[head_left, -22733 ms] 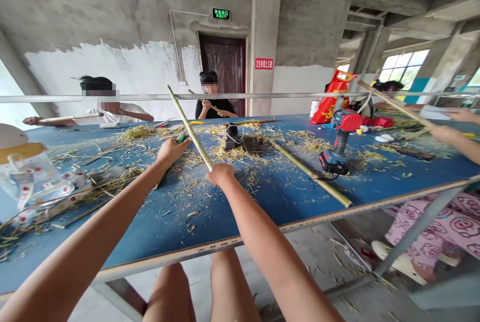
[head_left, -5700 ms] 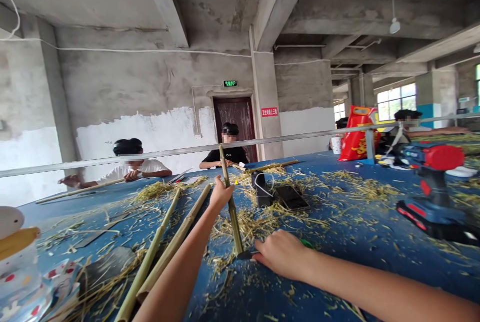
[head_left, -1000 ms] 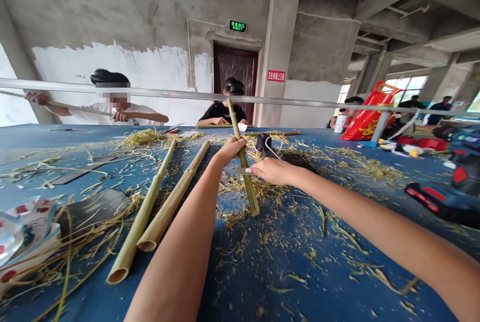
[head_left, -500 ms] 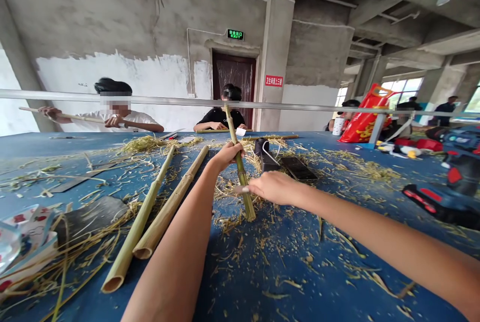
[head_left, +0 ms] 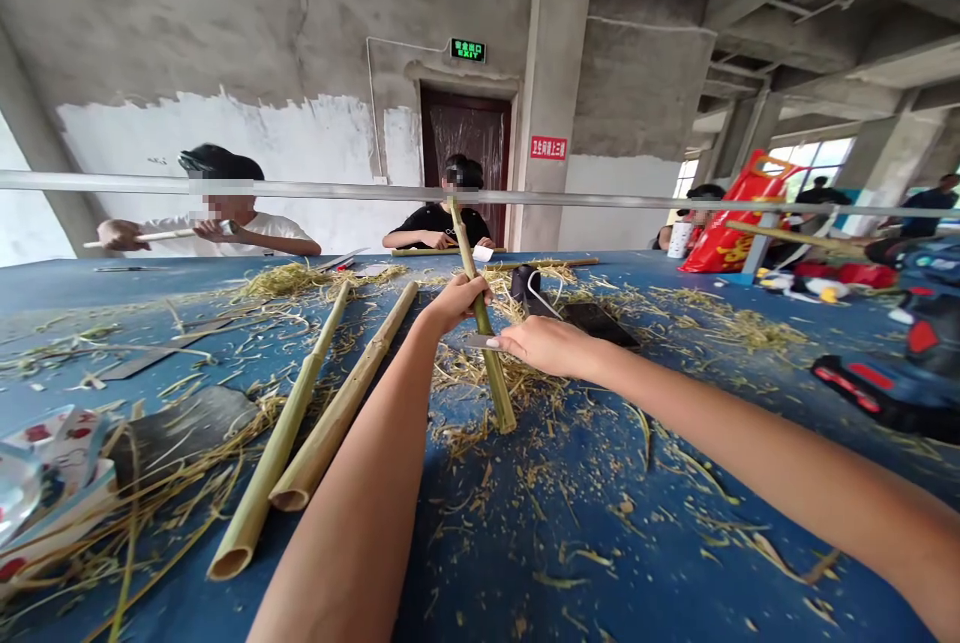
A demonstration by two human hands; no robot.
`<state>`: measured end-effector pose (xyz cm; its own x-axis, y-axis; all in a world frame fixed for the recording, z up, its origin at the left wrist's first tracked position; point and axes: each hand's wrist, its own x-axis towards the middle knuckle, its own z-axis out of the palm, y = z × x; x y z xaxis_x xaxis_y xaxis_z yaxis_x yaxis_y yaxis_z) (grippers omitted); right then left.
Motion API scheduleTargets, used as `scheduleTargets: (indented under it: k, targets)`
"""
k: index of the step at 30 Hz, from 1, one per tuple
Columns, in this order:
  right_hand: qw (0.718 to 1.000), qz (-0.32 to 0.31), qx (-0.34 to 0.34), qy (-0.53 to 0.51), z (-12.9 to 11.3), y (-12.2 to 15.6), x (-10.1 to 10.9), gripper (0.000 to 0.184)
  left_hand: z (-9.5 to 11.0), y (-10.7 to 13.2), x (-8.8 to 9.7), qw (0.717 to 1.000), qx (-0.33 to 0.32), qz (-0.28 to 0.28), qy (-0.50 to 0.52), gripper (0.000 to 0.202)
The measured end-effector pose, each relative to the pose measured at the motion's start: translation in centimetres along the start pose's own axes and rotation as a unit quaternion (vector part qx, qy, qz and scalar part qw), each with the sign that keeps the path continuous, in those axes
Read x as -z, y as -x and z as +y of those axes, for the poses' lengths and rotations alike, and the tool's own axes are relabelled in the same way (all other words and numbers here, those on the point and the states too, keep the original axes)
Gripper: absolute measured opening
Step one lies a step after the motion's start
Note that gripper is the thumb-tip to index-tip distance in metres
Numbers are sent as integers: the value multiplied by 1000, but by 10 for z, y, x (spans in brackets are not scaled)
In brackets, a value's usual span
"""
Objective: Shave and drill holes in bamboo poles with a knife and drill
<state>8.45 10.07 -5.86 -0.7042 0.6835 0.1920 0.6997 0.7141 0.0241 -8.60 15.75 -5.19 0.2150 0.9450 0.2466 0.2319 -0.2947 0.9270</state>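
Note:
My left hand (head_left: 459, 301) is wrapped round a green bamboo stick (head_left: 496, 385), which leans with its lower end down among the shavings on the table. Lower on the stick, my right hand (head_left: 536, 343) grips a small flat metal blade (head_left: 474, 342) that lies across the bamboo's surface. Its handle is hidden in the fingers. To the left of my left arm lie two peeled bamboo tubes, a greener one (head_left: 289, 443) and a paler one (head_left: 349, 398), their hollow ends toward me.
Shavings cover much of the blue table (head_left: 465, 573). A phone (head_left: 600, 323) and a black device (head_left: 527, 285) lie beyond my right hand. A cordless drill (head_left: 892, 388) lies at right, a patterned paper box (head_left: 64, 493) at left. Several people sit across, behind a metal bar (head_left: 330, 189).
My right hand with the blade has moved up along the bamboo stick, closer to my left hand. The person at the left has shifted their stick. The view has tilted slightly.

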Motion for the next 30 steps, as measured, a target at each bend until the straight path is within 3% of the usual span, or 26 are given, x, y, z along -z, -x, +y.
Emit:
scheduleTargets:
  k: [13, 19, 24, 30]
  targets:
    - [998, -17, 35, -46, 4, 1, 1, 48, -3, -2, 1, 1000, 0, 5, 10, 17]
    - [991, -98, 71, -54, -7, 29, -9, 54, -3, -2, 1, 1000, -2, 7, 5, 18]
    - [993, -90, 73, -37, -16, 54, -16, 58, 0, -4, -1, 999, 10, 34, -26, 17]
    - [992, -56, 95, 56, -21, 57, -16, 52, 6, -4, 0, 998, 11, 32, -57, 20]
